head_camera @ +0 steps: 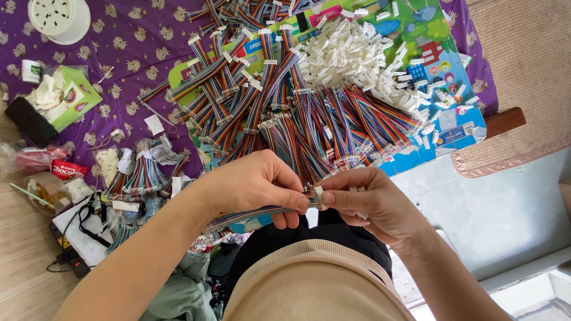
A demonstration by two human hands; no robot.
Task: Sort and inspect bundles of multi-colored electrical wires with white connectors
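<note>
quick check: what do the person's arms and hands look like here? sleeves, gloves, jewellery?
Both arms are bare to the frame edge: no sleeves show. The left hand and right hand are bare too, no gloves. No rings, watch or bands are visible on the fingers or wrists. Nails look short and unpainted. The only clothing in view is a beige ribbed top hem over dark trousers.

so both arms are bare all the way up, no sleeves in view, no watch, no rings, no bracelets on the left hand [256, 184] or the right hand [369, 205]. nails are short and plain, no polish. the top is a beige knit with fine ribbing running across it, and it has a thicker rolled hem. below that edge there's black fabric, probably trousers or a skirt, can't tell which
</note>
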